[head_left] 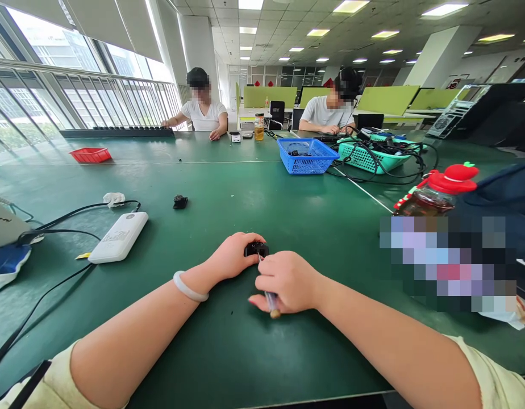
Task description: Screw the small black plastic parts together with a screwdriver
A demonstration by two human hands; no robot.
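Observation:
My left hand is closed around a small black block-shaped part, with the thumb in front and fingers over the top. What kind of part it is cannot be made out. In my right hand is a small screwdriver with a clear handle and a tan end cap. Its handle slants down toward me, and its thin shaft points up at the near face of the black part. The tip is too small to tell whether it sits in a screw. Both hands are low over the green table.
A white power bank with black cables lies left. Beyond are a small black piece, a red tray, a blue basket and a green basket of cables. A red-lidded bottle stands right. Two people sit opposite.

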